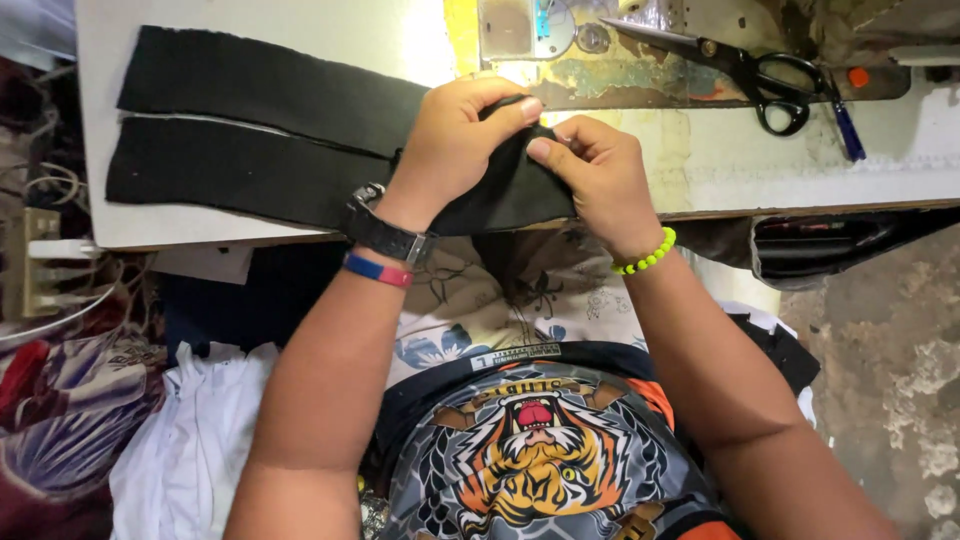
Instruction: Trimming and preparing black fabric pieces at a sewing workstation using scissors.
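On a white table [250, 225] by the scissors [760, 75], two long black strips [250, 130] lying flat and side by side, ends nearest the scissors pinched tight by left hand [455, 140] and right hand [600, 175], no stitches seen yet.

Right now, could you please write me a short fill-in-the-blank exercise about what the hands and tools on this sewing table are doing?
1. Both hands, the left hand and the right hand, pinch fabric strips coloured ____.
2. The scissors lie on the table with ____ handles.
3. The right wrist wears a beaded bracelet coloured ____.
4. The wristwatch sits on the ____ wrist.

Missing words: black; black; yellow-green; left
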